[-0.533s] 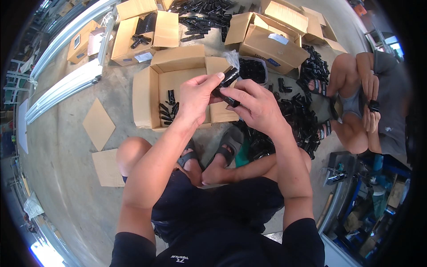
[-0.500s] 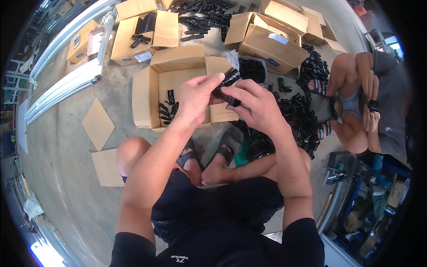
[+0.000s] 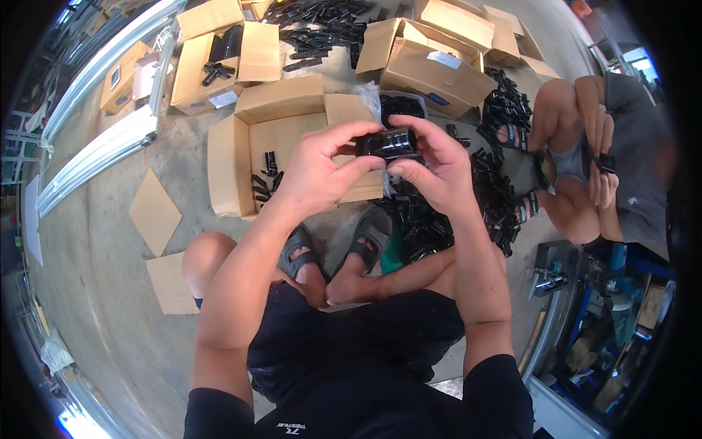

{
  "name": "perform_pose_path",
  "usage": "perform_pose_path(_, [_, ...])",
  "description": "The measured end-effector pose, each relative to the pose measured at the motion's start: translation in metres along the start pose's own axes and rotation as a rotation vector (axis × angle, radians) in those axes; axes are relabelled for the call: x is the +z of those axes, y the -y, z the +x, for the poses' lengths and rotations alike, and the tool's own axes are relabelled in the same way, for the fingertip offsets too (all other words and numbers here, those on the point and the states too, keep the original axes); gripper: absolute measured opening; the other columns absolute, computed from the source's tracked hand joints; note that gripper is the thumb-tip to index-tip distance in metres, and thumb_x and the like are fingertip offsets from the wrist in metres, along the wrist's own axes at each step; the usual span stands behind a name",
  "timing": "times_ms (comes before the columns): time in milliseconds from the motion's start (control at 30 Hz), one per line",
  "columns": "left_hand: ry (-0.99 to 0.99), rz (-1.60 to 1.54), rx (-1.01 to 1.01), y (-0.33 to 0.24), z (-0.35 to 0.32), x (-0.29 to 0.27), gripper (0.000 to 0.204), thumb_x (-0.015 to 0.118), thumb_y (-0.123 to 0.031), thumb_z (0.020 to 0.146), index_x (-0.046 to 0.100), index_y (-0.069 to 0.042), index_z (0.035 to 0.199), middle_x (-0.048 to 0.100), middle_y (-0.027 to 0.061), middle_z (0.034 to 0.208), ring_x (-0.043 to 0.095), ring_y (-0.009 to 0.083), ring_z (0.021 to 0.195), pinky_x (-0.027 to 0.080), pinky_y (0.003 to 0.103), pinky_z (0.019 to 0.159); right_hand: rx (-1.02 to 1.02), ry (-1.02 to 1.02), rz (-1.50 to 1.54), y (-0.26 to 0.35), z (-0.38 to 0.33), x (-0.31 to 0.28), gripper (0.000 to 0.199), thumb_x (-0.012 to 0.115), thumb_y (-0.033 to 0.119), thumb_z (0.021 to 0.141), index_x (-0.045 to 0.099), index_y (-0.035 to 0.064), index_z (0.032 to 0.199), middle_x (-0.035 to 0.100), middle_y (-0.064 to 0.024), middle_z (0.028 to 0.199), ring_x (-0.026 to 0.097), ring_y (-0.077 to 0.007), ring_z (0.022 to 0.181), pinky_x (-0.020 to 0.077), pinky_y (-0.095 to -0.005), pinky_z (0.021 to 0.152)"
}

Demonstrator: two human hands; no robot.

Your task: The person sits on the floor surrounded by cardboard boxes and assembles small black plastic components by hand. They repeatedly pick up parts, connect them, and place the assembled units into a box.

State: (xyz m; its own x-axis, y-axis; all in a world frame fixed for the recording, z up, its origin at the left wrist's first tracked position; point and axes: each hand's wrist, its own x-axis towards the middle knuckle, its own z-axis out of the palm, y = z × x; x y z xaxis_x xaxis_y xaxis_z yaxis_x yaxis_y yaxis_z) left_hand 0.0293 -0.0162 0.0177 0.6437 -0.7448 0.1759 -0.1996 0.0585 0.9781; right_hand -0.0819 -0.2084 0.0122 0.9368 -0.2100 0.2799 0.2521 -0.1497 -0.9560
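The part [image 3: 389, 144], aslant a moment ago, now lies nine-to-three, broadside to view; left hand [image 3: 322, 162] and right hand [image 3: 437, 162] pinch its ends.

A part [image 3: 387, 144] sits between your left hand [image 3: 316, 162] and right hand [image 3: 437, 164]. Before you stands an open carton [image 3: 280, 100], loose pieces [image 3: 270, 164] inside; right of it, a floor pile [image 3: 491, 175], then a co-worker [image 3: 635, 168]. Rails [image 3: 101, 161] lie to your left.
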Motion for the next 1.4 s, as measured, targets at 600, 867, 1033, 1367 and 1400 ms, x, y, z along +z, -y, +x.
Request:
perform_pose_path(600, [0.132,-0.170,-0.243,-0.001,0.001,-0.002,0.041,0.072,0.003,0.093,0.061,0.005,0.132,0.071,0.0102,0.120,0.067,0.0125,0.108,0.054,0.028,0.096,0.023,0.002,-0.235,0.020,0.002,-0.006,0.032,0.079,0.007,0.085,0.070,-0.0006,0.114,0.066,-0.0043,0.092,0.062,-0.0100,0.074,0.0512,-0.0251,0.068])
perform_pose_path(867, [0.140,-0.080,-0.273,-0.011,0.002,-0.002,0.037,0.073,0.001,0.093,0.064,0.006,0.128,0.073,0.0091,0.114,0.068,0.0108,0.101,0.055,0.026,0.092,0.094,-0.002,-0.102,0.007,0.000,-0.003,0.030,0.078,0.009,0.087,0.069,-0.0009,0.115,0.068,-0.0025,0.094,0.062,-0.0067,0.079,0.0522,-0.0231,0.073])
perform_pose_path(1033, [0.140,-0.157,-0.286,-0.004,0.001,-0.004,0.038,0.074,-0.001,0.093,0.064,0.006,0.128,0.074,0.0094,0.115,0.068,0.0107,0.101,0.054,0.026,0.092,0.240,0.099,-0.022,0.004,0.000,-0.007,0.037,0.075,0.004,0.093,0.063,-0.0030,0.128,0.068,-0.0043,0.112,0.064,-0.0095,0.101,0.0535,-0.0259,0.090])
perform_pose_path(1367, [-0.031,-0.057,-0.254,-0.002,0.004,-0.001,0.034,0.075,-0.003,0.093,0.067,0.005,0.125,0.075,0.0084,0.110,0.068,0.0091,0.097,0.055,0.024,0.086,0.283,-0.046,0.187,-0.032,0.018,-0.021,0.035,0.068,0.018,0.101,0.066,-0.0035,0.129,0.072,-0.0054,0.105,0.066,-0.0106,0.090,0.0532,-0.0252,0.078])
perform_pose_path(1400, [-0.063,-0.033,-0.242,0.001,0.006,-0.005,0.033,0.074,-0.003,0.093,0.067,0.005,0.125,0.075,0.0085,0.110,0.068,0.0094,0.097,0.056,0.024,0.086,0.308,-0.092,0.151,-0.044,0.027,-0.030,0.035,0.067,0.021,0.102,0.067,-0.0034,0.128,0.072,-0.0060,0.103,0.066,-0.0110,0.087,0.0530,-0.0252,0.076])
